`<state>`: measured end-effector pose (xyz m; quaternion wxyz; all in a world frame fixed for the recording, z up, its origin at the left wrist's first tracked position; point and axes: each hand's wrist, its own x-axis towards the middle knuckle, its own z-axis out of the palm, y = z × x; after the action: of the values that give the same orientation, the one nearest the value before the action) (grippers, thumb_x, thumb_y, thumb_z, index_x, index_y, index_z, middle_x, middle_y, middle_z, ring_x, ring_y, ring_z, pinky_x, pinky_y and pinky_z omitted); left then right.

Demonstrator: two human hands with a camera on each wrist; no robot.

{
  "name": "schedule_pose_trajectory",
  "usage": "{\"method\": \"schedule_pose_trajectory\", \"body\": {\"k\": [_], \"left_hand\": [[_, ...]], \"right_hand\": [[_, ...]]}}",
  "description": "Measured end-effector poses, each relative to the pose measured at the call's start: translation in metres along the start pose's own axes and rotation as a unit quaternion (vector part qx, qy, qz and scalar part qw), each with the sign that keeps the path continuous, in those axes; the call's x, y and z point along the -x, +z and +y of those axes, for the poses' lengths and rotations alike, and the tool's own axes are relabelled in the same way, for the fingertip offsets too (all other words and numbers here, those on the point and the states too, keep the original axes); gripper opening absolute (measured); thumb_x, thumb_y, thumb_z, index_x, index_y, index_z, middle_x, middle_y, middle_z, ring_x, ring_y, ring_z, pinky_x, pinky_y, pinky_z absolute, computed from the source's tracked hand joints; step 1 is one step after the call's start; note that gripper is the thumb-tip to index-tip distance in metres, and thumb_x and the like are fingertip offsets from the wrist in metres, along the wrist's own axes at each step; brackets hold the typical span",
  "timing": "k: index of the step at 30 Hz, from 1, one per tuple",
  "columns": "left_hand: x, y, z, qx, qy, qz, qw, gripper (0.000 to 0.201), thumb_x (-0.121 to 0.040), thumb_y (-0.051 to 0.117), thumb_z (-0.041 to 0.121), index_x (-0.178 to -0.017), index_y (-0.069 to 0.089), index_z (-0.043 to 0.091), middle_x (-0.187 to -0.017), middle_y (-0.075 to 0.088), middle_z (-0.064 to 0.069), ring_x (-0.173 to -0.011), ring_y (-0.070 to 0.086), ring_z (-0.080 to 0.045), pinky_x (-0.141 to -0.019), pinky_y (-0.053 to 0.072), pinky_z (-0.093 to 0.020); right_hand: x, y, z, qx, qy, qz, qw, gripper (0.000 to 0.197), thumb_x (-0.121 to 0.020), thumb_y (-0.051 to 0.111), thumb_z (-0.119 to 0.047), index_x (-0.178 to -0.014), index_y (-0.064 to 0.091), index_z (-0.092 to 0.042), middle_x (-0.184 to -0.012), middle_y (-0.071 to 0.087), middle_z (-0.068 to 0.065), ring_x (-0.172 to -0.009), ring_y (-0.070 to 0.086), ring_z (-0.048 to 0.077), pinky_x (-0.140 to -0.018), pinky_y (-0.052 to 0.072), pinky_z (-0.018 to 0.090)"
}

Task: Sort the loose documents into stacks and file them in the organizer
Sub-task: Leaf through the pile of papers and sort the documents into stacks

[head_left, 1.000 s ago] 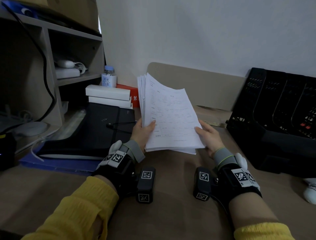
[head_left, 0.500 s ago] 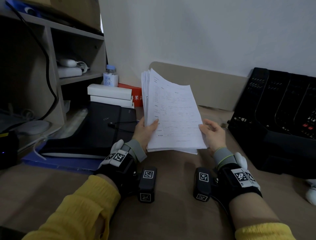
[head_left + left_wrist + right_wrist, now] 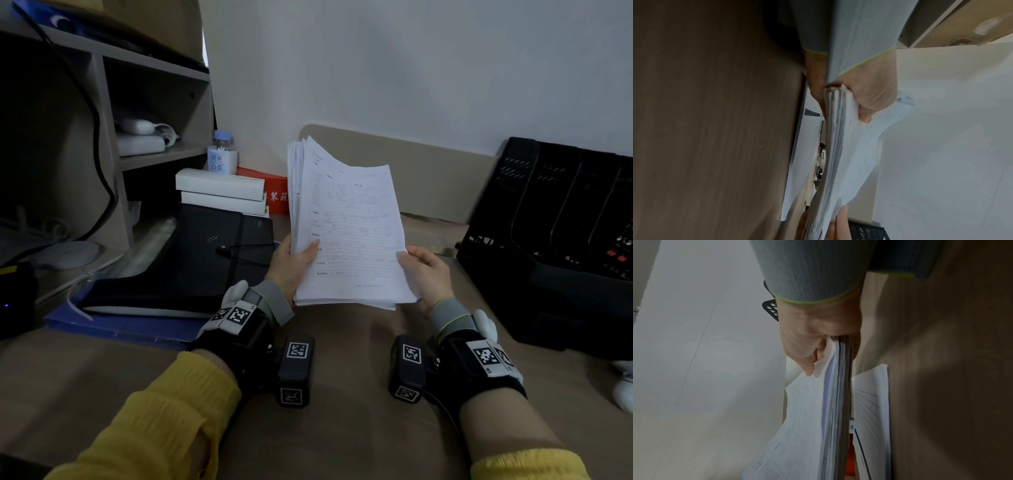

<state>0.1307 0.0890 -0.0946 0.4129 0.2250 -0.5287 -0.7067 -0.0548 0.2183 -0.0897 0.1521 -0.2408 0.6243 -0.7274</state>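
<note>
A thick stack of white printed documents is held tilted up above the brown desk. My left hand grips its lower left edge, thumb on the top sheet. My right hand grips the lower right edge. In the left wrist view the stack shows edge-on under my left thumb. In the right wrist view my right thumb lifts the corner of the top sheet of the stack. A separate lined sheet lies on the desk beneath. The black file organizer stands at the right.
A black folder on a blue one lies at the left. Behind it are two white boxes, a red box and a small bottle. A shelf unit stands at far left. A beige board leans on the wall.
The stack has been tipped more upright and raised slightly. Both hands kept their hold on its lower edges.
</note>
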Motion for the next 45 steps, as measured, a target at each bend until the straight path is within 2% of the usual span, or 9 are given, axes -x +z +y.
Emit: {"method": "schedule_pose_trajectory", "body": {"k": [7,11,16,26,29,32,37,41,45], "left_hand": [[0.002,0.001,0.0,0.008,-0.001,-0.009,1.0,0.041,-0.092,0.062,0.017,-0.131,0.052,0.008,-0.124,0.063,-0.014,-0.11,0.064,-0.031,-0.094,0.052,-0.052],[0.003,0.003,0.008,0.049,-0.02,-0.009,0.999,0.044,-0.095,0.051,0.045,-0.129,0.055,0.017,-0.121,0.066,-0.007,-0.108,0.066,-0.025,-0.092,0.054,-0.045],[0.002,0.003,0.012,0.036,-0.049,-0.01,0.998,0.057,-0.089,0.034,0.07,-0.124,0.058,0.032,-0.124,0.066,-0.003,-0.113,0.063,-0.028,-0.095,0.05,-0.054],[0.007,0.002,0.011,0.016,0.0,-0.006,1.0,0.05,-0.097,0.037,0.054,-0.132,0.054,0.023,-0.119,0.068,-0.006,-0.104,0.068,-0.027,-0.083,0.058,-0.047],[0.007,0.002,0.008,0.032,-0.006,0.005,0.999,0.038,-0.096,0.051,0.04,-0.129,0.055,0.021,-0.121,0.067,-0.008,-0.107,0.066,-0.028,-0.09,0.055,-0.049],[0.006,0.001,0.007,0.037,-0.013,-0.004,0.999,0.032,-0.097,0.052,0.032,-0.127,0.054,0.022,-0.121,0.066,-0.01,-0.106,0.066,-0.03,-0.084,0.058,-0.047],[0.005,0.001,0.006,0.021,0.003,-0.005,1.0,0.026,-0.098,0.051,0.032,-0.122,0.056,0.023,-0.121,0.066,-0.01,-0.105,0.066,-0.029,-0.082,0.059,-0.042],[0.005,0.0,0.005,0.008,0.011,0.003,1.0,0.025,-0.099,0.047,0.035,-0.12,0.056,0.026,-0.12,0.066,-0.011,-0.106,0.066,-0.03,-0.091,0.054,-0.049],[0.004,-0.002,0.006,0.017,0.023,0.014,0.999,0.03,-0.101,0.045,0.034,-0.126,0.055,0.021,-0.121,0.066,-0.009,-0.107,0.066,-0.028,-0.09,0.055,-0.045]], "right_hand": [[-0.001,-0.002,0.004,0.043,0.0,0.014,0.999,0.024,-0.088,0.064,-0.006,-0.066,0.057,-0.011,-0.072,0.062,0.003,-0.067,0.055,0.019,-0.068,0.048,0.03],[0.002,-0.001,0.001,-0.022,0.005,0.022,1.0,0.024,-0.09,0.061,-0.005,-0.067,0.057,-0.011,-0.067,0.067,0.0,-0.063,0.059,0.015,-0.067,0.052,0.029],[0.005,-0.002,0.0,-0.078,0.004,0.026,0.997,0.026,-0.092,0.057,-0.003,-0.069,0.056,-0.012,-0.073,0.069,0.0,-0.066,0.064,0.014,-0.072,0.054,0.03],[0.004,0.0,-0.001,-0.134,-0.031,0.057,0.989,0.024,-0.094,0.053,0.0,-0.075,0.051,-0.015,-0.06,0.068,-0.014,-0.057,0.064,0.0,-0.068,0.052,0.026],[0.006,0.001,-0.006,-0.142,-0.034,0.05,0.988,0.025,-0.092,0.052,0.006,-0.093,0.048,-0.018,-0.073,0.071,-0.009,-0.065,0.067,0.001,-0.067,0.056,0.024],[0.008,0.001,-0.01,-0.15,-0.009,0.028,0.988,0.03,-0.091,0.055,0.006,-0.111,0.048,-0.015,-0.097,0.068,0.003,-0.082,0.066,0.013,-0.081,0.054,0.034],[0.007,0.0,-0.01,-0.076,0.046,-0.016,0.996,0.02,-0.091,0.06,-0.004,-0.111,0.061,-0.007,-0.111,0.066,0.012,-0.092,0.066,0.025,-0.091,0.051,0.042],[0.005,-0.001,-0.005,-0.058,0.023,0.037,0.997,0.019,-0.091,0.058,0.001,-0.109,0.062,-0.005,-0.11,0.064,0.012,-0.094,0.063,0.027,-0.093,0.05,0.041],[0.0,-0.011,-0.002,-0.059,0.01,0.17,0.984,0.016,-0.089,0.054,0.003,-0.079,0.057,-0.009,-0.087,0.064,0.008,-0.058,0.058,0.002,-0.069,0.049,0.026]]}}
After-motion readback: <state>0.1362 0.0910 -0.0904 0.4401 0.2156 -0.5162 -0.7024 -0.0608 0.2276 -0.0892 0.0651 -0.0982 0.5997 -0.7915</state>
